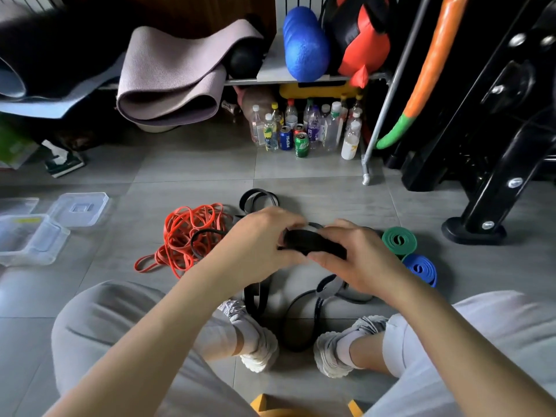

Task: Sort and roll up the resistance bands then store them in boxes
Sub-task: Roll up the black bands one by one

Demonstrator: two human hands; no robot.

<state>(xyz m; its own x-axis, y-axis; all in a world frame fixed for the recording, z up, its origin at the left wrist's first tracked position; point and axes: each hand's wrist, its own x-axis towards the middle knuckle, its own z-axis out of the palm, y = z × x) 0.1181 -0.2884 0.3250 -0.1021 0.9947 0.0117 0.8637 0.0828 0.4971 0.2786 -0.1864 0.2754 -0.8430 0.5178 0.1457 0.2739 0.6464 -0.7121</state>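
Hands meet above the grey floor tiles (pixel 195 167): left hand (pixel 258 236) and right hand (pixel 355 254) both curl round a black resistance band (pixel 313 243), partly rolled, its tail hanging between the feet; rolled green band (pixel 399 240) and blue band (pixel 421 269) lie right; tangled red bands (pixel 188 236) left; clear plastic boxes (pixel 33 239) far left.

Plastic bottles (pixel 331 130) and drink cans (pixel 301 145) stand on the grey tile floor (pixel 195 164) under a shelf (pixel 269 64) holding a blue foam roller (pixel 305 45) and a folded mauve mat (pixel 174 76).
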